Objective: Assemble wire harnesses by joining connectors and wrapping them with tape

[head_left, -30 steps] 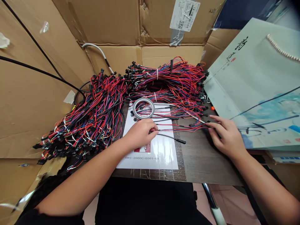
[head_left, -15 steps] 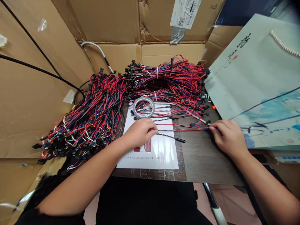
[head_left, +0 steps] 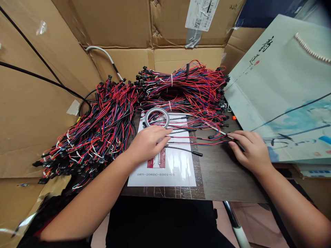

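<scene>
- Pinning a few loose thin red and black wire leads (head_left: pixel 191 138) flat, the left hand (head_left: pixel 147 142) rests palm down with fingers together over their near ends on the white laminated printed sheet (head_left: pixel 178 165), likely so they stay lined up against the drawing.
- Right hand (head_left: pixel 252 150) lies at the far end of the same leads, fingertips (head_left: pixel 231 137) pinched on or just beside the strands near a small black connector (head_left: pixel 211 137); the grip is probably closed on one wire, but the view is too small to be sure.
- Leads run stretched between both hands across the dark wood-grain tabletop (head_left: pixel 222 179), kept straight, apart from the heap.
- Grey ring-shaped roll of tape (head_left: pixel 157 118) sits on the sheet's top edge, just beyond the left hand, within easy reach.
- Big heap of bundled red, blue and black wire harnesses (head_left: pixel 111 120) curves round behind and to the left; white ties hold bundles together.
- Brown cardboard box flaps (head_left: pixel 38 113) wall the heap in so it cannot slide off.
- Pale green paper gift bag with a beaded cord handle (head_left: pixel 284 86) leans at the right, touching the wire pile's edge.
</scene>
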Demonstrator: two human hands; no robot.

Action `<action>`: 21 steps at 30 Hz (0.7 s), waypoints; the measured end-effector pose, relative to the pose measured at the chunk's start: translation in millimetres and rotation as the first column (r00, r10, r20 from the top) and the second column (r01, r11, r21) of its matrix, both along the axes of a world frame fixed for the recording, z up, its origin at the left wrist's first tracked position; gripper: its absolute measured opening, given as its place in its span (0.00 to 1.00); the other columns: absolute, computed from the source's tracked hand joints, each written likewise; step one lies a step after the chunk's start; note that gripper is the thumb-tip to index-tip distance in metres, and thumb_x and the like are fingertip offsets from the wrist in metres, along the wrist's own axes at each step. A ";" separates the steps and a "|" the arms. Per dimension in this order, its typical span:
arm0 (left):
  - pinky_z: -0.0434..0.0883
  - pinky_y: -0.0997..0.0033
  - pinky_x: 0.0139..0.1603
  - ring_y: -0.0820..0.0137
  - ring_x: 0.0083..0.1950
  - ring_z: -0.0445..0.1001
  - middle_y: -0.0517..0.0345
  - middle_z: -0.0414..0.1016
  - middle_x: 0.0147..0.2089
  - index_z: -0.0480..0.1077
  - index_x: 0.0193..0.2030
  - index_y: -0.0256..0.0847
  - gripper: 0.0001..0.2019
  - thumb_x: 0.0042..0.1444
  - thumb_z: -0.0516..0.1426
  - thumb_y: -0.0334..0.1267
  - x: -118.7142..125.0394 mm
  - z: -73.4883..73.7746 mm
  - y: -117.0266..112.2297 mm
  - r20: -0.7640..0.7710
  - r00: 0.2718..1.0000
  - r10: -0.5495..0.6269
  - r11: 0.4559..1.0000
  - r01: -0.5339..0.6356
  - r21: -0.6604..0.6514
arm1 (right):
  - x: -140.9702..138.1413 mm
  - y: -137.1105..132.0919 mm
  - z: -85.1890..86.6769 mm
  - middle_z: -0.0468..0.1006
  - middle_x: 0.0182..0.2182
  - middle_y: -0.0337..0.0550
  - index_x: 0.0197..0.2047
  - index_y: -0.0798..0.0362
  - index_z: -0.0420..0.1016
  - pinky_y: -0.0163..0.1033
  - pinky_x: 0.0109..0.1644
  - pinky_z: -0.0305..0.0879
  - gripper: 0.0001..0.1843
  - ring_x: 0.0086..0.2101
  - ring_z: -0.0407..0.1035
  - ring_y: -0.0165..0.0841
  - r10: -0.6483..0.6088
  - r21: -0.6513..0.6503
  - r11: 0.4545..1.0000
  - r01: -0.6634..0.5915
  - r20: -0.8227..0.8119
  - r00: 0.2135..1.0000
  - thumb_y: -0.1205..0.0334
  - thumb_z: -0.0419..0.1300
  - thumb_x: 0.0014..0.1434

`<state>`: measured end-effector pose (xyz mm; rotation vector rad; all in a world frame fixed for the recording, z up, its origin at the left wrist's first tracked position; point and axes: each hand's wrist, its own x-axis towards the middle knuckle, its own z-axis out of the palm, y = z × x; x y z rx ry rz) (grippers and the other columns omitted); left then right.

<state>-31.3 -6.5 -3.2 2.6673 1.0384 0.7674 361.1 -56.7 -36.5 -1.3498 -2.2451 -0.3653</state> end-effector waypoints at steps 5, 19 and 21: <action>0.69 0.61 0.59 0.66 0.53 0.73 0.52 0.77 0.51 0.73 0.52 0.38 0.13 0.65 0.51 0.32 -13.7 30.0 0.8 0.117 0.971 0.208 0.969 -0.221 0.113 | 1.6 -3.2 5.3 0.75 0.55 0.53 0.60 0.49 0.69 0.51 0.52 0.66 0.24 0.49 0.72 0.46 -0.056 0.110 0.992 0.056 0.001 0.998 0.62 0.62 0.60; 0.69 0.55 0.49 0.57 0.51 0.67 0.46 0.73 0.49 0.74 0.47 0.38 0.12 0.63 0.51 0.32 -24.6 36.0 0.1 -0.343 0.864 0.369 0.926 -0.312 0.210 | -99.6 18.9 56.4 0.78 0.44 0.47 0.47 0.52 0.75 0.45 0.46 0.60 0.10 0.41 0.69 0.37 0.213 0.043 0.975 -0.220 0.122 0.969 0.62 0.61 0.63; 0.69 0.56 0.47 0.58 0.48 0.67 0.47 0.73 0.44 0.74 0.42 0.38 0.10 0.64 0.52 0.36 -24.6 33.7 -7.0 -0.382 0.862 0.332 0.943 -0.292 0.161 | -121.6 22.4 53.9 0.78 0.38 0.46 0.45 0.53 0.76 0.44 0.42 0.57 0.09 0.38 0.67 0.36 0.268 -0.108 0.962 -0.250 0.210 0.940 0.60 0.57 0.66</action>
